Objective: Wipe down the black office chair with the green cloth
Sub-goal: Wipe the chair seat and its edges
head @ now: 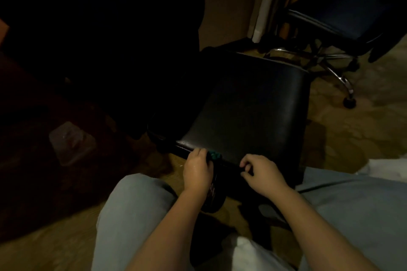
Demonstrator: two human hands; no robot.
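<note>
The black office chair [248,108] stands in front of me, its shiny padded seat in the middle of the view and its backrest lost in darkness at the upper left. My left hand [197,170] grips the bunched green cloth [214,155] against the seat's front edge, near its left corner. Only a small teal bit of the cloth shows past my fingers. My right hand [262,174] is at the same front edge further right, its fingers curled at the rim. Whether it holds the rim I cannot tell.
A second dark chair [343,20] with a chrome wheeled base [339,77] stands at the back right. A clear plastic container [70,143] lies on the dim floor to the left. My knees in light trousers [132,215] flank the seat. Patterned carpet surrounds everything.
</note>
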